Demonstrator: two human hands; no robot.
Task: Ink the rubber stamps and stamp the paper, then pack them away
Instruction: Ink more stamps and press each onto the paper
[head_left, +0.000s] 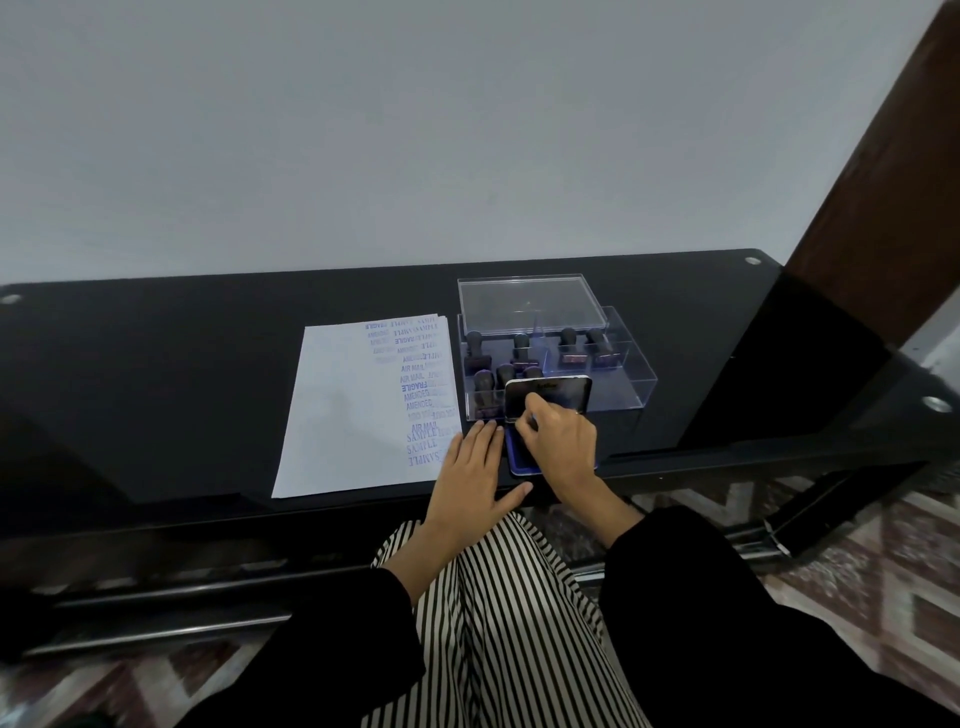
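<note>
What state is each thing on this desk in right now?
Ink pad: open, blue surface showing.
Ink pad lid: tipped up, pinched by the right hand.
Clear box: open, lid off.
Box lid: lying at the box's back edge.
Stamps: standing upright inside the box.
Paper: flat, stamped in blue on its right part.
Left hand: flat on the table.

The black glass tabletop (182, 364) lies open left of the white stamped paper sheet (343, 415), and again right of the clear acrylic compartment box (623, 374). In front of that box the blue ink pad's raised lid (561, 389) blocks the way, the right hand (561, 441) pinching it.
</note>
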